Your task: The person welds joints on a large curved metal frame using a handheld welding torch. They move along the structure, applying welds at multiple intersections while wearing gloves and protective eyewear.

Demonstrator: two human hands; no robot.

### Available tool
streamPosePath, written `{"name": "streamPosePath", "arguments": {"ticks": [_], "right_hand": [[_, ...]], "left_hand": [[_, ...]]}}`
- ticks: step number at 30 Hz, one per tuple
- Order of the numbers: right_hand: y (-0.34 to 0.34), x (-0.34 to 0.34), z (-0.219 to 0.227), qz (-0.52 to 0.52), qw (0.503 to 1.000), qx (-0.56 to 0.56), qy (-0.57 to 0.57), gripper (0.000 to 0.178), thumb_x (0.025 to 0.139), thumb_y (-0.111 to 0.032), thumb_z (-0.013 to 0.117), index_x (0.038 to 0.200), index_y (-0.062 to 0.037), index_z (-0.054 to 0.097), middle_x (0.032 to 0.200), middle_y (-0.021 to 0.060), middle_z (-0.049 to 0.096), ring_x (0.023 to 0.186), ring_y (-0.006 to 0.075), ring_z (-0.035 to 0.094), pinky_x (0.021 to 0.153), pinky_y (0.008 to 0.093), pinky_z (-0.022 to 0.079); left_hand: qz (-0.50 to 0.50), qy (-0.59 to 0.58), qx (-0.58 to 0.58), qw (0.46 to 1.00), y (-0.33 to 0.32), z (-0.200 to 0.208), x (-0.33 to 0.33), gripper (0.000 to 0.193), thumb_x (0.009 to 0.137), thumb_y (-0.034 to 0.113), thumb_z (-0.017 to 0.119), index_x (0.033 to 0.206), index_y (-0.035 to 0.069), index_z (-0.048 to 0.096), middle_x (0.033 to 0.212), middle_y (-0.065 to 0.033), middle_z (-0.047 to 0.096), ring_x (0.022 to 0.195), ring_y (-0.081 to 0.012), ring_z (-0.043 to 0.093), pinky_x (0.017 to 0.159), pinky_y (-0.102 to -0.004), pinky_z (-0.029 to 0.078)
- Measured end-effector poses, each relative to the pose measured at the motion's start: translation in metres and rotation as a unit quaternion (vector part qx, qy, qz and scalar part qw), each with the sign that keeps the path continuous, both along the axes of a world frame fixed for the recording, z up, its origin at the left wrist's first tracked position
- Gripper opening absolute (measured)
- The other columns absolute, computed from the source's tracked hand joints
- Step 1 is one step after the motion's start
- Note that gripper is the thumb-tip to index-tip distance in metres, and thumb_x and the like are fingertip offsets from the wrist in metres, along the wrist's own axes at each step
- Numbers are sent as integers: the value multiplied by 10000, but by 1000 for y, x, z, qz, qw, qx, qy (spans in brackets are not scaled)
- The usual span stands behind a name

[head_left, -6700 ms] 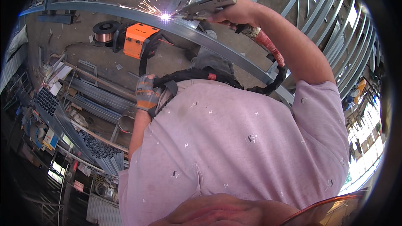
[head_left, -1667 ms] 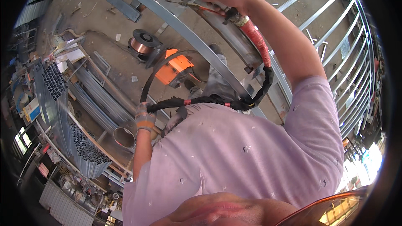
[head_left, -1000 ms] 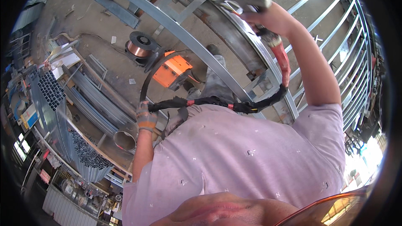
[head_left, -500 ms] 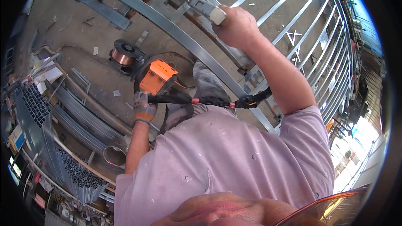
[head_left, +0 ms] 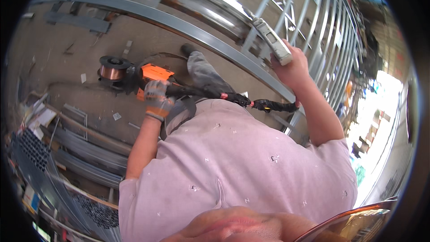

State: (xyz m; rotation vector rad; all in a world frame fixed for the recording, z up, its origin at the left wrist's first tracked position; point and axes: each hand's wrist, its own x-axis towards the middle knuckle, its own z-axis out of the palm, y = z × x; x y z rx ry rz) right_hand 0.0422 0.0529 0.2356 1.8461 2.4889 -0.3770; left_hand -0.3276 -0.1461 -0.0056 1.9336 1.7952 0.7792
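My right hand, bare, is closed around a pale grey welding gun, whose narrow tip points up and left over the metal frame. My left hand wears a grey and orange glove. Its fingers wrap a black sheathed cable beside an orange wire feeder. The cable crosses in front of my waist, with red bands on it, toward my right forearm. Where it meets the gun is hidden.
A spool of copper wire stands left of the feeder. Long parallel bars reach away at the right. Stacked metal profiles and bundled square tubes lie at the left. My leg is near the frame's rail.
My right hand has moved right with the welding gun, away from the frame's crosspiece. My left hand, still on the cable, now overlaps the feeder's lower edge. The whole view has shifted.
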Motion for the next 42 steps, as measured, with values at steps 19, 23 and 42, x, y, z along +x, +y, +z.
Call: {"name": "streamPosePath", "arguments": {"ticks": [19,23,42], "right_hand": [[-43,83,-87,2,996,9,-86,356,833,-160,752,1144,-58,612,960,164,777,910,386,769,780,528,596],[-31,83,-92,-7,996,-12,-89,334,824,-140,754,1104,-47,598,962,170,779,910,387,777,774,517,605],[-30,86,-99,-19,997,-17,-67,260,820,-86,715,1039,-18,592,942,203,779,910,418,781,783,526,610]], "left_hand": [[-244,-34,-31,969,2,17,129,382,665,161,729,1043,128,689,997,-103,668,1019,-349,650,971,-478,507],[-207,8,-79,975,-3,-5,128,372,686,189,735,1050,128,692,1035,-112,693,1033,-356,662,981,-484,507],[-194,45,-108,974,-10,-11,130,300,765,153,751,1057,118,695,1036,-129,703,1051,-374,668,953,-491,524]]}}
